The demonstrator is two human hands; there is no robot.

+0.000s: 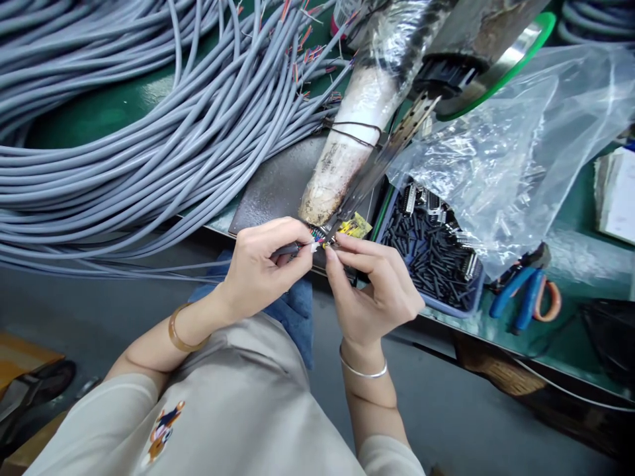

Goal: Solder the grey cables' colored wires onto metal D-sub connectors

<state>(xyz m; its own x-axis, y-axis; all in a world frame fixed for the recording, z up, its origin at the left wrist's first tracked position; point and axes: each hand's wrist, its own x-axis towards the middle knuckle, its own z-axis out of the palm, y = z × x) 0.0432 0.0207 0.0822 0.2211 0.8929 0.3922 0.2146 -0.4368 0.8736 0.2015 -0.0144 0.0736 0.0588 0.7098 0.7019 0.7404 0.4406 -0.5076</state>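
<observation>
1. Two bare hands meet at the near edge of a green surface (99,119), seen from the wearer's own eyes.
2. The left hand (272,268) pinches a grey cable (286,249) between thumb and fingers. Coloured wires (317,235) fan from the cable's end, just beyond the fingertips, towards the right hand.
3. The right hand (374,284) has thumb and forefinger drawn close together at those wires, with a little yellow showing; whether it grips anything cannot be told.
4. A soldering iron (404,129) slants down from the far side of the surface, its lower end between the two hands at the wires. A white tube (354,125) hangs beside it, its mouth just beyond the left hand.
5. A dark plate (272,185) lies at the near edge, beyond the left hand.
6. To the right of the right hand, along the near edge, a blue tray (446,305) holds black sleeves (426,258) and metal connectors (434,205). A clear bag (506,158) partly covers it. Pliers (530,297) lie further right.
7. Many grey cables (188,158) sweep across the left of the surface, over its near edge.
</observation>
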